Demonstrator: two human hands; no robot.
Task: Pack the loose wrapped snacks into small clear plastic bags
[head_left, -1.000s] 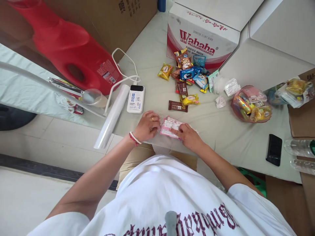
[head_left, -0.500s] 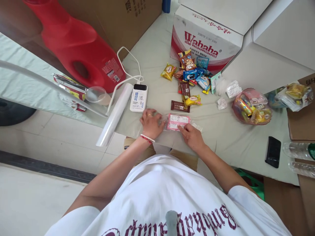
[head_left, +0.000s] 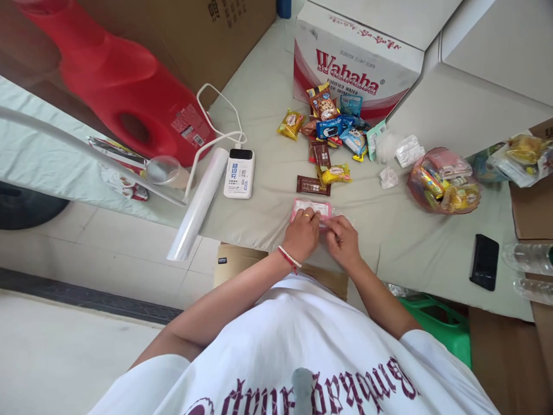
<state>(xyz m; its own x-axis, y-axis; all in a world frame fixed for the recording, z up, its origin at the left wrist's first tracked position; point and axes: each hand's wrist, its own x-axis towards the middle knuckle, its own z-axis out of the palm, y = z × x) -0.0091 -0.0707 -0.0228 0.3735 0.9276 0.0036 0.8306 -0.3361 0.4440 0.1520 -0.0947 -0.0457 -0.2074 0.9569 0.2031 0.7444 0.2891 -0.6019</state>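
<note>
At the front of the table lies a flat pink-and-white packet (head_left: pixel 310 206) with clear plastic film (head_left: pixel 351 221) about it. My left hand (head_left: pixel 302 235) rests over the packet's lower part, its fingers bent and drawn together at the film near the packet's right side. Close against those fingertips, my right hand (head_left: pixel 344 241) pinches the film at the packet's right edge. The exact contact of the fingertips is partly hidden. Just beyond the packet lie a brown wrapped bar (head_left: pixel 311 185) and a yellow snack packet (head_left: pixel 336 173).
A white power bank (head_left: pixel 239 174) with a cable and a roll of clear film (head_left: pixel 196 207) lie left. Behind are mixed snacks (head_left: pixel 330 128) and a Wahaha carton (head_left: pixel 345 63). A snack bowl (head_left: pixel 444 199) and black phone (head_left: pixel 484 262) are right; a red jug (head_left: pixel 142 86) is far left.
My left hand has moved right, from beside the packet onto its lower part. My right hand has shifted from the packet's face to its right edge. The view has shifted slightly.
</note>
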